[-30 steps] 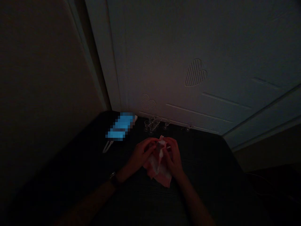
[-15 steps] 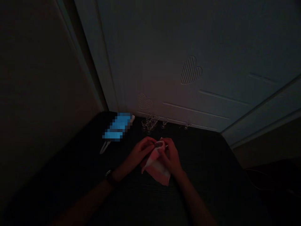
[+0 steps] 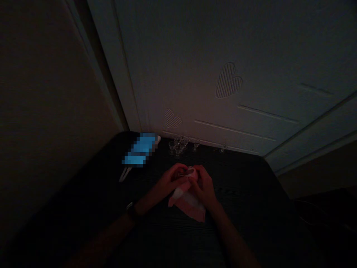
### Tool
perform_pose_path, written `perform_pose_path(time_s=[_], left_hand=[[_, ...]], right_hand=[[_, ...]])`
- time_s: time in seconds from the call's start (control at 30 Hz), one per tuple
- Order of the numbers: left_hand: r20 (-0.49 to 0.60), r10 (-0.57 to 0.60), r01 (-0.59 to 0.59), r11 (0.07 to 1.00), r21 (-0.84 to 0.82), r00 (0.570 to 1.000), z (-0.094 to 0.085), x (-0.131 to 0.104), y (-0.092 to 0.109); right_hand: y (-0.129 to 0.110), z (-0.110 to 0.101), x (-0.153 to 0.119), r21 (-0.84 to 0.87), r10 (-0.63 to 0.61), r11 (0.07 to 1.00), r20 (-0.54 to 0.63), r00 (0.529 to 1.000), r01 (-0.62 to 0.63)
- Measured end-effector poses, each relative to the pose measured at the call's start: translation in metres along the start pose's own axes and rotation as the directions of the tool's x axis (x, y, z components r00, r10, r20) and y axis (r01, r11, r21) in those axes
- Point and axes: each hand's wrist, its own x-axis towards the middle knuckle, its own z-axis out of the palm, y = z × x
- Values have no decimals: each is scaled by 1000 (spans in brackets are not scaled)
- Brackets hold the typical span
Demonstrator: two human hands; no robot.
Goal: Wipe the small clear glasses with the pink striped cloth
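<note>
A pink and white cloth (image 3: 189, 203) hangs down between my hands over the dark table. My right hand (image 3: 205, 186) is closed on its upper part, the fingers wrapped round the bunched fabric. At the left of the bunch, my left hand (image 3: 173, 178) curls round what looks like a small clear glass, its thumb reaching toward the cloth. Dim light and my fingers hide most of that glass. Beyond my hands stand several small stemmed glasses (image 3: 178, 147) in a cluster, with one more glass (image 3: 195, 146) just right of them.
Another small glass (image 3: 222, 149) is farther right by the white panel (image 3: 181, 89) with raised hearts. At the back left lies a device with a lit, blurred screen (image 3: 141, 149), a pale cable (image 3: 125, 174) beside it. The dark table (image 3: 245, 193) has a rounded right corner.
My left fingers have curled further round the glass. The cloth's lower edge has swung slightly right, and the view has shifted a little.
</note>
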Motion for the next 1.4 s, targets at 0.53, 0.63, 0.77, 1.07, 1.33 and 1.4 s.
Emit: perform_pose_path(time_s=[0.53,0.63,0.77,1.07,1.33,1.4], left_hand=[[-58,21,-10,985,173,998,-7,4,-10],[-64,48,-31,968,249,997,-9,4,-7],[-75,105,-67,916,396,992,-8,2,-2],[-27,193,-152,845,513,981,-2,-2,3],[-71,167,-112,866,488,983,0,-2,5],[-99,158,-92,873,479,982,0,-2,4]], right_hand=[[-2,1,2,62,16,998,-12,1000,-15],[-2,1,4,31,-18,999,-15,1000,18],[0,0,5,-4,-21,1000,-4,1000,21],[8,3,3,-96,-6,995,13,1000,8],[6,4,2,-99,-16,995,5,1000,16],[4,3,2,-101,-31,994,6,999,32]])
